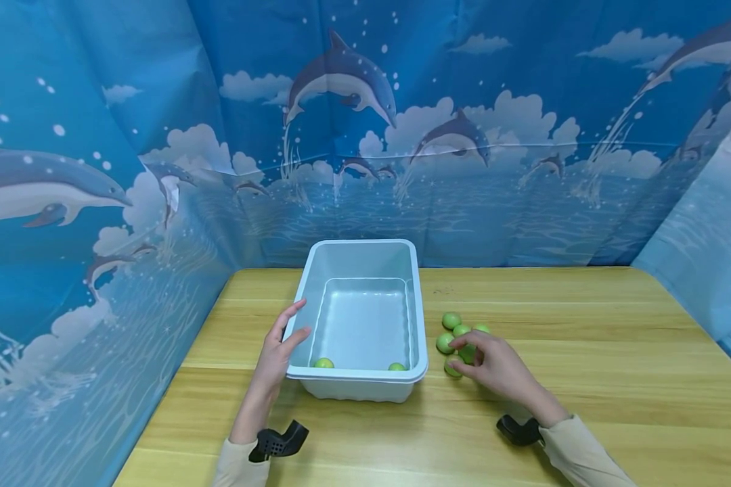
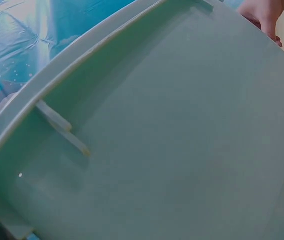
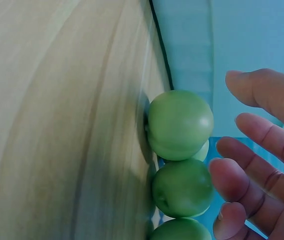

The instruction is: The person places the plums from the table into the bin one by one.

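Observation:
A pale blue plastic tub (image 1: 348, 384) stands before me, two round green fruits (image 1: 323, 363) low at its near end. My left hand (image 1: 275, 355) grips its left rim near the front corner; thumb and index fingertip come over the edge. In the left wrist view the tub's wall (image 2: 181, 130) fills most of the frame, and the left fingers are hidden. My right hand (image 1: 498, 365) hovers at a cluster of several smooth green fruits (image 1: 451, 320) right of the tub. Its thumb and fingers (image 3: 261, 90) are spread, with no fruit between them, beside the nearest fruit (image 3: 180, 125).
The wooden table (image 1: 585, 352) runs out to the right of the fruit cluster. Behind it and on the left hangs a blue dolphin-print curtain (image 1: 341, 169). A black wrist camera (image 1: 278, 441) sits by the left sleeve, another (image 1: 519, 431) by the right.

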Motion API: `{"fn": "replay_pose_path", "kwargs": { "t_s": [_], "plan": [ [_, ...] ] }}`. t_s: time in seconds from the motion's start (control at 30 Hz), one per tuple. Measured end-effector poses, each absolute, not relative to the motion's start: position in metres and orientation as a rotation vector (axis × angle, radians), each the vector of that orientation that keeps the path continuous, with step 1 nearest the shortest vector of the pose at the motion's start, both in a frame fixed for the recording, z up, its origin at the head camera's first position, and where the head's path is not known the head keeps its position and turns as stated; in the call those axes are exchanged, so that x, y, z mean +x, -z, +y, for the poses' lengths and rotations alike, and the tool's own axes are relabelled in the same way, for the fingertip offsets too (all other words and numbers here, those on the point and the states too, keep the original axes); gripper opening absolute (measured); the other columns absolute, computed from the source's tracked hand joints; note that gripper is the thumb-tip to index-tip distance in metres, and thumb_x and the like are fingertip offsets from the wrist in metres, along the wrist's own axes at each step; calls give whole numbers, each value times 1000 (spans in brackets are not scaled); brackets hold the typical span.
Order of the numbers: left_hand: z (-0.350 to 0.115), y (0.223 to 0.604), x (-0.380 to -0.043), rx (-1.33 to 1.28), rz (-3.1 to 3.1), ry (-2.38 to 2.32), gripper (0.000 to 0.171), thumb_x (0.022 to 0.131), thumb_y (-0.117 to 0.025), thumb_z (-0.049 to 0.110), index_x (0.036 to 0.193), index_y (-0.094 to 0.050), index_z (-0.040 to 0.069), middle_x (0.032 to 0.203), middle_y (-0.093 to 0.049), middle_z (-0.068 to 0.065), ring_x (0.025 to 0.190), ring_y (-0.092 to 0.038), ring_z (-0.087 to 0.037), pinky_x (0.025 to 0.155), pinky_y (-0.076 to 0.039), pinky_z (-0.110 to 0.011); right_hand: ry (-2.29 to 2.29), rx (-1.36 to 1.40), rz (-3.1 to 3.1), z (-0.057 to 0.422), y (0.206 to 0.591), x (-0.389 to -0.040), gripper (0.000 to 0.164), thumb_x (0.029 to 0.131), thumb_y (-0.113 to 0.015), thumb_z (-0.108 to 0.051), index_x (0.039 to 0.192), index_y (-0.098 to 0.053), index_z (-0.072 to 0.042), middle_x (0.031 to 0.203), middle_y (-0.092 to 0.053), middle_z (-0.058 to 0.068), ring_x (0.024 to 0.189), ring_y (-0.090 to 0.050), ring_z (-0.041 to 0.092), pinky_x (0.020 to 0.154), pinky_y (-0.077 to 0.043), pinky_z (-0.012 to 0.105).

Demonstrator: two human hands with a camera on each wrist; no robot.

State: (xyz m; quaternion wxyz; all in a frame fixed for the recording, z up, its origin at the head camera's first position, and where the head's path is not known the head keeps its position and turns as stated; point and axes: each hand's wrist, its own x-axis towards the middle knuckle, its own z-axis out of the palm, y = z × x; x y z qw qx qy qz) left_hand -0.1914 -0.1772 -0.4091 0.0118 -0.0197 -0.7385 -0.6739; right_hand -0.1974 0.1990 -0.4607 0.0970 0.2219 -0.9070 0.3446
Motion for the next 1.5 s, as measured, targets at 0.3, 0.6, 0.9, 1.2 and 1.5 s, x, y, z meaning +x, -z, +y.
{"fn": "replay_pose_path", "kwargs": {
  "t_s": [0.3, 0.6, 0.9, 1.2, 1.5],
  "plan": [
    [-177, 409, -192, -65, -2302, 2100, 48, 96, -57, 23, 142, -42, 21, 154, -19, -6, 140, -13, -27, 109, -12, -54, -1022, 651, -2722, 199, 462, -197, 28, 77, -80, -20, 101, -69, -14, 75, -56, -7, 57, -44, 7, 50, -39, 24],
    [-176, 409, -192, -67, -2295, 2099, 48, 96, -56, 20, 142, -43, 20, 154, -20, -6, 140, -15, -27, 108, -13, -55, -1023, 665, -2729, 200, 466, -198, 29, 76, -81, -23, 101, -69, -13, 74, -54, -7, 58, -45, 6, 50, -40, 24],
    [-176, 408, -191, -52, -2299, 2097, 48, 96, -57, 22, 142, -43, 21, 154, -20, -6, 140, -13, -27, 108, -12, -55, -1010, 665, -2740, 200, 468, -198, 29, 75, -81, -22, 100, -68, -14, 75, -55, -6, 59, -45, 7, 51, -40, 24],
    [-175, 407, -192, -52, -2298, 2092, 46, 97, -55, 19, 142, -43, 22, 154, -21, -5, 140, -13, -26, 108, -12, -55, -983, 669, -2749, 201, 472, -199, 31, 73, -83, -20, 99, -69, -15, 78, -56, -9, 58, -44, 4, 51, -40, 23],
    [-176, 408, -192, -45, -2298, 2102, 46, 97, -55, 19, 141, -43, 23, 154, -20, -5, 140, -13, -26, 109, -11, -55, -989, 736, -2751, 202, 473, -198, 32, 73, -83, -21, 100, -68, -13, 81, -55, -9, 58, -44, 3, 51, -41, 23]
  ]
}}
